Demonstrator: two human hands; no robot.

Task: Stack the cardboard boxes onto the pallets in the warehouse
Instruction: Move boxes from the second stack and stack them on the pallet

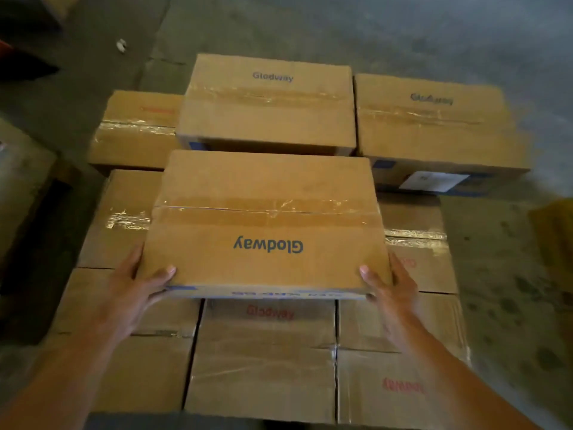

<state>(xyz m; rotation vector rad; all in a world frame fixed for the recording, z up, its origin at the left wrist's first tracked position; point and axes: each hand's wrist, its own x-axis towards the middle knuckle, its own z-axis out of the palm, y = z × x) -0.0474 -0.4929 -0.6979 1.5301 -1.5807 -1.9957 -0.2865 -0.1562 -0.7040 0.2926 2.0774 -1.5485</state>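
Observation:
I hold a taped cardboard box [266, 218] with blue "Glodway" print at the middle of the view, above a layer of stacked boxes. My left hand [136, 293] grips its near left corner, thumb on top. My right hand [390, 290] grips its near right corner the same way. Beyond it, two upper boxes sit side by side: one at the centre back [266, 103] and one at the back right [434, 125]. The lower layer [263, 358] holds several boxes with red print. The pallet beneath is hidden.
Grey concrete floor [403, 32] surrounds the stack. A lower box [133, 128] lies at the back left. Dark shapes and another cardboard surface [21, 169] stand at the left edge. A yellowish object [555, 240] shows at the right edge.

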